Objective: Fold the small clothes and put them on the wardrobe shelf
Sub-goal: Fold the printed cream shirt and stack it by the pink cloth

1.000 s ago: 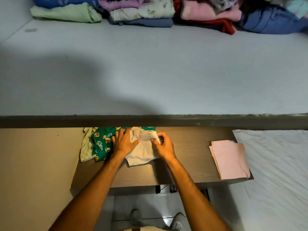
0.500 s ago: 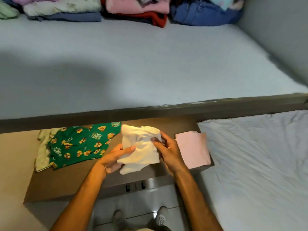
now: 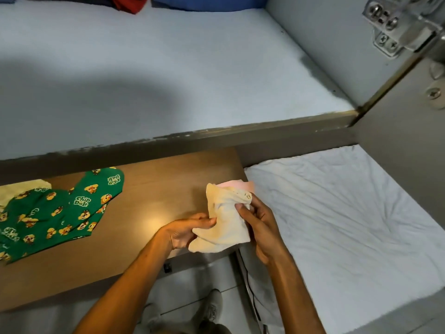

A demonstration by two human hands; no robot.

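Both hands hold a folded cream garment (image 3: 225,218) above the right end of the wooden table (image 3: 156,189). My left hand (image 3: 185,231) grips its lower left side from underneath. Its right edge is pinched by my right hand (image 3: 258,222). A folded pink cloth (image 3: 237,184) lies on the table behind the cream garment, mostly hidden by it. A green cartoon-print garment (image 3: 55,213) lies flat on the left of the table, partly over a pale yellow piece (image 3: 19,192). The light grey wardrobe shelf (image 3: 192,75) spans the view above the table.
Folded red (image 3: 127,3) and blue clothes (image 3: 207,2) sit at the back of the shelf. The wardrobe's side wall with a metal hinge (image 3: 397,27) is at the right. A bed with a white sheet (image 3: 342,213) stands right of the table. A cable (image 3: 248,285) hangs by the table.
The cream garment has been lifted off the table and carried to the right, over the pink cloth. The view has swung right, showing the wardrobe wall and hinge.
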